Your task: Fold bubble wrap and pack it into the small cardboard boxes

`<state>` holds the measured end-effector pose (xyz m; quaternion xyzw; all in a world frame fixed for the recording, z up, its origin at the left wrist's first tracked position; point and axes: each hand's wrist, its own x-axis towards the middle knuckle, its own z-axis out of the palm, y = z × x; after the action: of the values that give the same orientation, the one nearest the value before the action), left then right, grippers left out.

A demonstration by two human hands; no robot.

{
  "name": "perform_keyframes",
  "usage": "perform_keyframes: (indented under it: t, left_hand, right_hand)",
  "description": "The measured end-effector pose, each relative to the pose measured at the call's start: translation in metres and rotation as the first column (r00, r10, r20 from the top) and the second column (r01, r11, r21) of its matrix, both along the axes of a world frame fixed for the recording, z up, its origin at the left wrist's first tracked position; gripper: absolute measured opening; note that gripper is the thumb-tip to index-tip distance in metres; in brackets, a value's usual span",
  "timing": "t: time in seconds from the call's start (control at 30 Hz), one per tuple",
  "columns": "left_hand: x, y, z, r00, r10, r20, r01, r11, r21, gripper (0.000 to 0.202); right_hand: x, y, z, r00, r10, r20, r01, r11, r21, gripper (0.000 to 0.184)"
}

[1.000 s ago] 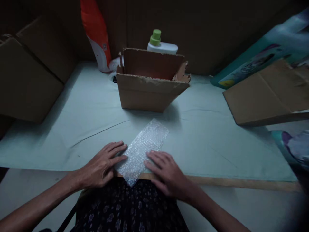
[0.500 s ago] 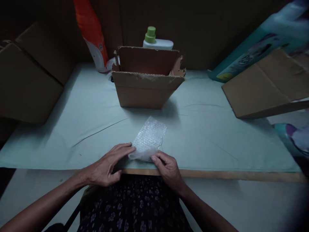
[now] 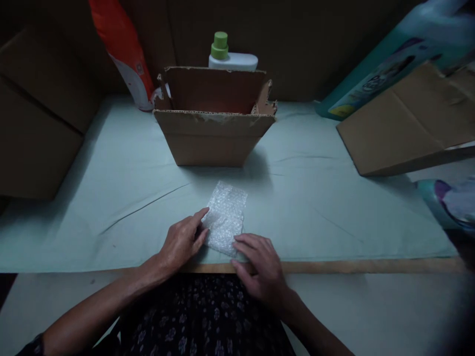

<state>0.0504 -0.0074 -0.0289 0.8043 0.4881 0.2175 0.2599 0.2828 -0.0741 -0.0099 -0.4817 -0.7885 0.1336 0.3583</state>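
Observation:
A small piece of bubble wrap point(image 3: 224, 217) lies flat near the front edge of the cloth-covered table, with a crease or fold across its middle. Along its left edge rest the fingertips and thumb of my left hand point(image 3: 184, 240), spread apart and not gripping. At the lower right corner is my right hand point(image 3: 260, 262), its fingertips touching the wrap and its thumb held away from the fingers. Just beyond the wrap stands an upright cardboard box point(image 3: 218, 141) with its top open; the inside is mostly hidden.
A white bottle with a green cap point(image 3: 233, 60) stands behind the box. To its left is a red and white bottle point(image 3: 128, 59). On the right, a teal bottle point(image 3: 371, 81) leans by another cardboard box point(image 3: 404, 123). A large cardboard box point(image 3: 33, 128) is at left.
My right hand has let go of the wrap's near edge, which now lies down flat. My left hand has slid up along the left edge. The view has shifted slightly.

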Motion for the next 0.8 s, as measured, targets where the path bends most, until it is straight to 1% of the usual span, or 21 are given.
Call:
perform_keyframes:
  t: [0.03,0.1,0.17,0.23,0.3,0.37,0.43,0.47,0.5,0.57,0.6,0.63,0.7,0.77,0.8]
  left_hand:
    - [0.0,-0.001,0.001,1.0,-0.001,-0.004,0.001,0.999,0.037,0.049]
    - [-0.002,-0.002,0.006,1.0,-0.011,0.001,0.011,0.993,0.119,0.05]
    - [-0.005,-0.003,0.013,0.997,-0.071,0.014,0.067,0.977,0.203,0.053]
    - [-0.009,-0.005,0.02,0.982,-0.188,0.007,0.18,0.951,0.252,0.057]
    - [-0.012,-0.007,0.023,0.958,-0.285,-0.01,0.277,0.921,0.275,0.052]
    - [-0.012,-0.008,0.021,0.948,-0.317,0.012,0.302,0.912,0.277,0.045]
    - [-0.01,-0.007,0.018,0.955,-0.288,0.067,0.264,0.932,0.247,0.04]
    - [-0.009,-0.005,0.016,0.963,-0.255,0.089,0.232,0.949,0.211,0.036]
    - [-0.007,-0.003,0.014,0.971,-0.216,0.1,0.197,0.966,0.166,0.034]
    - [-0.003,0.002,0.011,0.986,-0.14,0.092,0.132,0.988,0.081,0.034]
    - [-0.001,0.004,0.01,0.99,-0.118,0.083,0.113,0.992,0.055,0.035]
    - [0.001,0.006,0.009,0.991,-0.105,0.077,0.102,0.994,0.044,0.036]
    - [0.004,0.01,0.007,0.994,-0.082,0.071,0.077,0.995,0.065,0.038]
    - [0.005,0.012,0.006,0.997,-0.055,0.058,0.047,0.99,0.136,0.039]
    - [0.005,0.012,0.007,0.997,-0.06,0.048,0.05,0.983,0.176,0.04]
  right_hand:
    - [-0.004,0.0,-0.003,0.997,0.044,0.07,-0.044,0.999,0.002,0.03]
    - [-0.01,0.003,-0.01,0.983,0.067,0.169,-0.064,0.998,-0.023,0.026]
    - [-0.013,0.009,-0.015,0.982,0.056,0.178,-0.051,0.998,-0.034,0.024]
    - [-0.013,0.015,-0.016,0.993,0.052,0.105,-0.048,0.998,-0.036,0.024]
    - [-0.012,0.02,-0.013,0.998,0.062,0.002,-0.061,0.996,-0.071,0.021]
    - [-0.011,0.023,-0.008,0.994,0.054,-0.093,-0.069,0.983,-0.171,0.017]
    - [-0.01,0.025,-0.003,0.99,0.002,-0.143,-0.039,0.964,-0.262,0.016]
    - [-0.009,0.025,-0.002,0.989,-0.035,-0.141,-0.003,0.965,-0.263,0.017]
    - [-0.008,0.024,0.0,0.99,-0.072,-0.124,0.043,0.973,-0.227,0.019]
    - [-0.006,0.022,0.001,0.991,-0.123,-0.061,0.118,0.99,-0.081,0.026]
    - [-0.005,0.021,0.0,0.992,-0.126,-0.02,0.126,0.992,-0.011,0.029]
    - [-0.005,0.02,-0.001,0.993,-0.114,0.027,0.113,0.993,0.033,0.031]
    - [-0.006,0.02,-0.004,0.989,-0.062,0.137,0.058,0.998,0.035,0.032]
    - [-0.009,0.023,-0.009,0.975,-0.009,0.224,0.011,1.0,-0.008,0.034]
    - [-0.01,0.025,-0.011,0.97,0.006,0.244,0.0,1.0,-0.027,0.033]
